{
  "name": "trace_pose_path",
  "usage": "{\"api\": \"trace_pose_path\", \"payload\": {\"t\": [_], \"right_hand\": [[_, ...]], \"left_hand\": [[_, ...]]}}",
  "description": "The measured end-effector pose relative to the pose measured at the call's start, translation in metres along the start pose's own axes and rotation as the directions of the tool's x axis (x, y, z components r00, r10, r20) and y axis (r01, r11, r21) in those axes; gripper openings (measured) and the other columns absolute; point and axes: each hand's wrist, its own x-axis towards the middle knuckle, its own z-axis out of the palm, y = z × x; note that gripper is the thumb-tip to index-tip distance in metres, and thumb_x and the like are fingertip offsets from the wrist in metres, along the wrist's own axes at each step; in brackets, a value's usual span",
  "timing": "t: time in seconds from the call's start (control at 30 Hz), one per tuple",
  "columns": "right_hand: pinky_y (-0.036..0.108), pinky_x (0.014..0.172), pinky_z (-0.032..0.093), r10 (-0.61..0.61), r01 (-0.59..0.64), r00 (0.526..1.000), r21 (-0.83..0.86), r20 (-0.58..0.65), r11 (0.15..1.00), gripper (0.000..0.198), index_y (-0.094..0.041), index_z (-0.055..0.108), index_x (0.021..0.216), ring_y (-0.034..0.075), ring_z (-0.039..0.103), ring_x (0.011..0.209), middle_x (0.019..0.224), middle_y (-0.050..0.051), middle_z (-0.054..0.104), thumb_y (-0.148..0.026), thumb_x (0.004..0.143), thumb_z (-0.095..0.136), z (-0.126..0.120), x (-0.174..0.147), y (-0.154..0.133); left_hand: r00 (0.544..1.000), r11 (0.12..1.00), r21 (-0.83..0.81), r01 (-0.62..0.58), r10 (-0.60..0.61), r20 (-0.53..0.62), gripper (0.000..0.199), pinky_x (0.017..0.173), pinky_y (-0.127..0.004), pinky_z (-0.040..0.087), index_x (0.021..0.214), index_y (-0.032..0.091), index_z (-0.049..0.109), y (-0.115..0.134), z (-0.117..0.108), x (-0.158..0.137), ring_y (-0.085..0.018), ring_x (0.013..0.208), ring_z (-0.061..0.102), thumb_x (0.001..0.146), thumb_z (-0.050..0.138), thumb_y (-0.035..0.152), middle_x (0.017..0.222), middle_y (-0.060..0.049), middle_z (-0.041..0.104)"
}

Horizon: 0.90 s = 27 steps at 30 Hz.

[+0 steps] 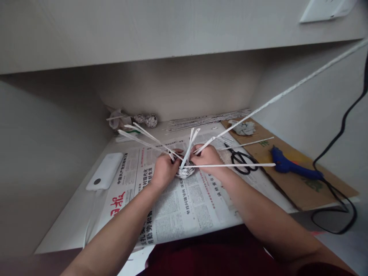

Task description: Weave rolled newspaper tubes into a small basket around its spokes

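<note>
A small woven piece of rolled paper (184,173) sits on the newspaper in the middle of the table. Several white paper tubes stick out of it, fanning left, up and right; one long tube (287,91) slants to the upper right edge. My left hand (166,168) grips the piece's left side, fingers closed round the base of the tubes. On the other side my right hand (207,157) pinches near the long tube's lower end. Fingertips of both hands are partly hidden by the tubes.
Black-handled scissors (243,161) and a blue glue gun (296,165) with a black cord lie to the right, the gun on cardboard (283,184). A white power bank (105,171) is at left. More paper tubes (207,120) line the back wall. A shelf front (172,30) overhangs the table.
</note>
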Motion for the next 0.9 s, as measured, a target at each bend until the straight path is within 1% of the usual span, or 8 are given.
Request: {"api": "trace_pose_path", "payload": {"t": [0.13,0.23,0.37,0.47,0.57,0.63,0.77,0.9], "right_hand": [[0.023,0.06,0.047,0.027,-0.032,0.999,0.126,0.044,0.992,0.001,-0.019,0.066,0.069,0.015,0.064,0.062,0.064,-0.001,0.069,-0.02,0.07,0.066,0.002,0.003,0.006],[0.023,0.061,0.047,0.013,-0.033,0.995,0.206,0.096,0.978,0.005,-0.019,0.065,0.074,0.014,0.064,0.063,0.065,-0.002,0.068,-0.019,0.069,0.066,0.001,0.004,0.007],[0.023,0.067,0.05,-0.014,-0.04,0.985,0.304,0.175,0.952,0.018,-0.019,0.066,0.083,0.014,0.065,0.07,0.076,-0.001,0.071,-0.011,0.067,0.062,-0.001,0.004,0.007],[0.024,0.066,0.051,0.046,-0.094,0.988,0.339,0.146,0.936,0.019,-0.019,0.067,0.086,0.014,0.065,0.07,0.077,0.0,0.071,-0.012,0.069,0.062,0.002,0.007,0.009],[0.024,0.059,0.05,0.164,-0.191,0.981,0.402,0.1,0.896,0.013,-0.019,0.067,0.086,0.014,0.063,0.061,0.069,-0.001,0.067,-0.018,0.073,0.064,0.005,0.009,0.012],[0.023,0.052,0.047,0.216,-0.231,0.973,0.453,0.086,0.861,0.012,-0.019,0.067,0.084,0.013,0.06,0.055,0.064,-0.001,0.065,-0.025,0.074,0.067,0.007,0.01,0.012],[0.024,0.053,0.047,0.186,-0.19,0.98,0.553,0.065,0.811,0.024,-0.019,0.067,0.083,0.014,0.059,0.057,0.066,0.0,0.066,-0.039,0.071,0.072,0.01,0.009,0.008],[0.024,0.055,0.046,0.161,-0.163,0.985,0.599,0.057,0.784,0.03,-0.017,0.07,0.082,0.013,0.059,0.057,0.068,0.001,0.069,-0.044,0.07,0.073,0.014,0.008,0.008]], "left_hand": [[0.997,0.997,0.004,-0.08,0.08,0.006,0.021,0.084,-0.028,0.052,0.086,0.021,0.075,-0.003,-0.001,0.002,-0.018,0.088,0.068,0.081,0.056,0.011,0.09,-0.004,0.074],[0.998,0.998,-0.004,-0.056,0.056,-0.006,0.02,0.083,-0.029,0.053,0.087,0.02,0.074,-0.004,-0.001,0.002,-0.018,0.087,0.067,0.079,0.058,0.011,0.091,-0.005,0.073],[1.0,0.999,-0.04,-0.003,0.003,-0.012,0.017,0.079,-0.028,0.054,0.084,0.019,0.074,-0.001,-0.002,0.002,-0.018,0.084,0.068,0.077,0.061,0.011,0.087,-0.004,0.074],[0.999,0.999,-0.033,0.007,-0.008,-0.033,0.017,0.08,-0.028,0.053,0.082,0.019,0.073,0.0,-0.003,0.001,-0.019,0.085,0.068,0.076,0.06,0.01,0.086,-0.004,0.074],[0.999,1.0,-0.012,-0.004,0.003,-0.052,0.017,0.083,-0.029,0.053,0.083,0.019,0.072,-0.002,-0.001,0.001,-0.019,0.086,0.068,0.078,0.059,0.011,0.088,-0.004,0.074],[0.998,1.0,-0.001,-0.021,0.021,-0.06,0.018,0.085,-0.03,0.052,0.085,0.02,0.072,-0.004,0.0,0.001,-0.019,0.087,0.067,0.079,0.058,0.012,0.089,-0.004,0.074],[0.995,0.996,0.036,-0.086,0.088,-0.052,0.017,0.086,-0.031,0.051,0.085,0.02,0.072,-0.002,0.0,0.0,-0.019,0.088,0.067,0.082,0.057,0.013,0.09,-0.005,0.074],[0.981,0.979,0.086,-0.185,0.189,-0.034,0.017,0.085,-0.03,0.05,0.083,0.021,0.073,0.001,-0.004,0.0,-0.018,0.084,0.066,0.082,0.059,0.011,0.085,-0.003,0.074]]}}
